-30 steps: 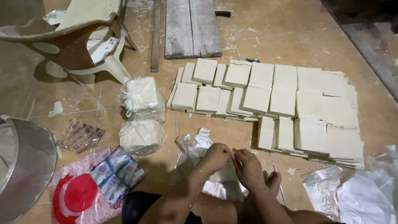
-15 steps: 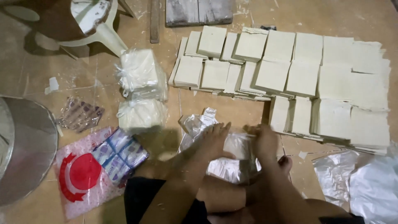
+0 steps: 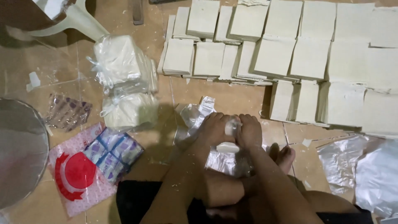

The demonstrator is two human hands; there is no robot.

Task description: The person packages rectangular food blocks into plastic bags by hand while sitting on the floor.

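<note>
My left hand [image 3: 213, 129] and my right hand [image 3: 250, 131] meet low in the middle of the view, both closed around a clear plastic bag [image 3: 194, 117] with a pale white stack [image 3: 227, 147] inside it. The bag lies on the tiled floor, crumpled under my fingers. My bare foot [image 3: 283, 157] rests just right of the hands. Behind the hands, several stacks of white square sheets [image 3: 309, 58] lie in rows on the floor.
Two filled and tied clear bags [image 3: 123, 64] [image 3: 129, 110] sit to the left. A red-and-white packet [image 3: 78, 174] with a blue-printed pack [image 3: 114, 152] on it lies at lower left, beside a round metal lid [image 3: 18, 149]. Loose plastic [image 3: 365, 170] lies at right.
The camera has moved closer and tilted down. My hands have come together and closed more tightly on the bag with the white stack.
</note>
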